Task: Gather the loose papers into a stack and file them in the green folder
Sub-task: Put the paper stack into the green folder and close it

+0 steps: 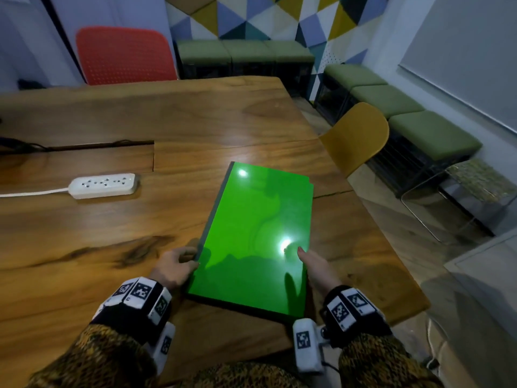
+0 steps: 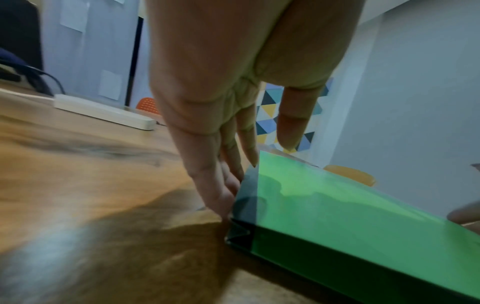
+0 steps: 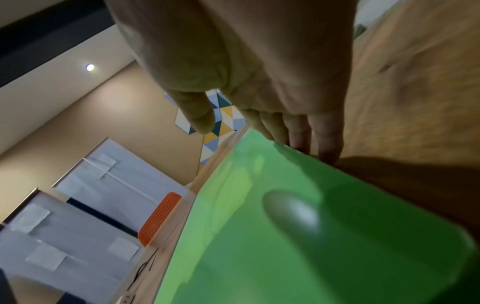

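The green folder (image 1: 253,239) is lying closed and flat on the wooden table (image 1: 112,233), near the table's right edge, its long axis slanting away from the person. No loose papers are showing outside the folder; whether any are inside cannot be told.

The left hand (image 1: 174,266) is sitting at the folder's left long edge, at the near end. In the left wrist view its fingers (image 2: 228,185) are lying together and nearly straight, their tips touching the dark spine strip (image 2: 246,197) along that edge, while the thumb (image 2: 293,125) is standing apart above the cover without touching it. Nothing is being clamped.

The right hand (image 1: 314,266) is sitting at the folder's right long edge, also at the near end. In the right wrist view its fingers (image 3: 303,133) are lying together and extending down past the cover's edge; whether they are hooking under it cannot be told. The thumb (image 3: 197,115) is held apart above the cover, and in the head view its tip is pointing over the glossy surface.

A white power strip (image 1: 103,185) is lying well to the left of the folder, its cable running off to the left. A yellow chair (image 1: 356,138) is standing just beyond the folder's far right corner, past the table edge. A red chair (image 1: 123,56) is standing at the far side of the table from the folder.
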Demonstrator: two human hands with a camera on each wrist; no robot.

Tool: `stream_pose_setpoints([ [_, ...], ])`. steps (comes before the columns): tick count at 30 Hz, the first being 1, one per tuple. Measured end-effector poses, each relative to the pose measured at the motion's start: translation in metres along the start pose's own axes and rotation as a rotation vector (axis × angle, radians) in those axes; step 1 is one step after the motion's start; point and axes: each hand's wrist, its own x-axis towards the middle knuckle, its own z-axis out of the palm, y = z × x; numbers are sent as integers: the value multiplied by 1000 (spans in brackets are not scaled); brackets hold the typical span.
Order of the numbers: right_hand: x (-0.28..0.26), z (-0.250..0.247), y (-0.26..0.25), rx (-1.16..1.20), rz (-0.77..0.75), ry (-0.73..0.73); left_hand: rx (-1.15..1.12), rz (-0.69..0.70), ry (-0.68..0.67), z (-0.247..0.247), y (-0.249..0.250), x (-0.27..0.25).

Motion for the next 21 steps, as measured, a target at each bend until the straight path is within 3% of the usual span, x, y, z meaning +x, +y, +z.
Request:
stream_pose_setpoints([
  [5, 24, 28, -32, -58, -15, -92, -151, -33, 115, -20, -16, -3],
  [8, 97, 40, -9, -113, -43, -161, -247, -60, 171, -27, -20, -4],
  [10, 92, 47, -32, -118, -59, -181, -330, -75, 184, -30, -22, -1],
  [12, 54, 52, -73, -175, -57, -170, -397, -86, 190, -34, -22, 5],
  [21, 91, 60, -109, -282, -118, -123, -480, -150, 198, -44, -5, 43],
])
